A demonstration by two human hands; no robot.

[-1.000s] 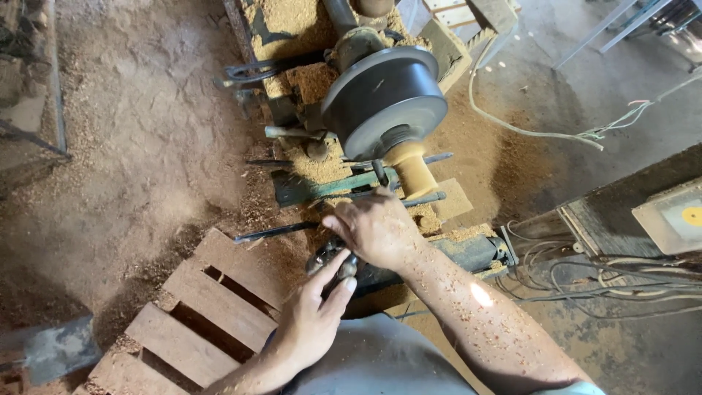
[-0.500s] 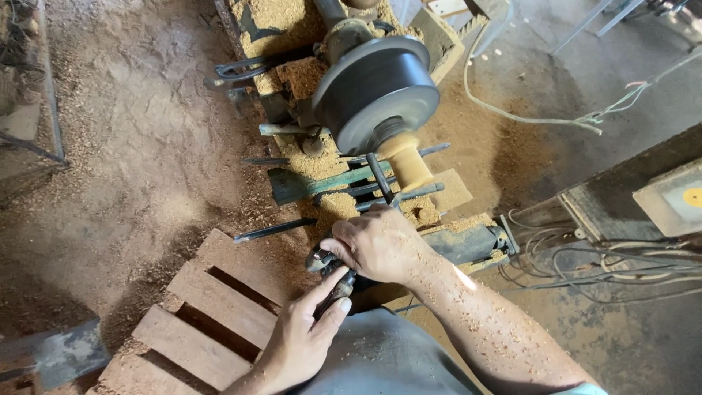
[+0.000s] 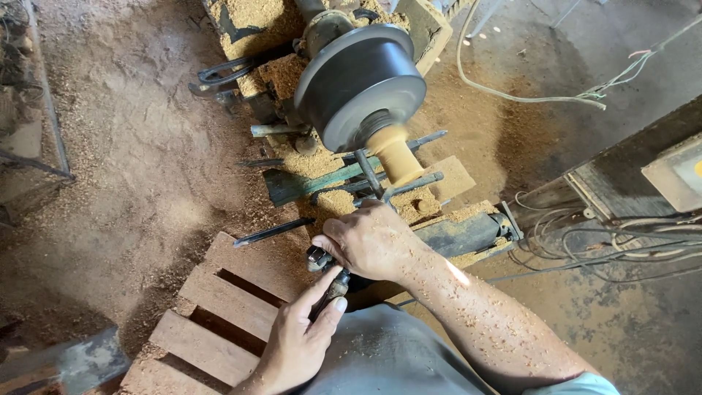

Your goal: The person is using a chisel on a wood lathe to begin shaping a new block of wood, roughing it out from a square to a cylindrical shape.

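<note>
Low centre of the frame, both hands meet on a dark metal tool. The right hand is curled over its upper end, fingers wrapped down and shut around it, knuckles dusted with sawdust. The left hand comes up from the bottom edge, thumb and forefinger pinched on the tool's lower end, the other fingers loosely bent (how firmly it grips I cannot tell).

Just above the right hand sits the lathe: a big dark grey pulley wheel in the upper centre, and a pale yellowish wooden workpiece poking out of it toward the hands. A green-painted bar runs across below the workpiece, with thin metal rods lying beside it, all buried in shavings.

Left of the hands, a slim dark chisel lies on the edge of a wooden pallet in the lower left. Sawdust covers the floor on the left.

On the right edge, a grey box with a pale square face sits above tangled cables. A pale cable loops across the upper right.
</note>
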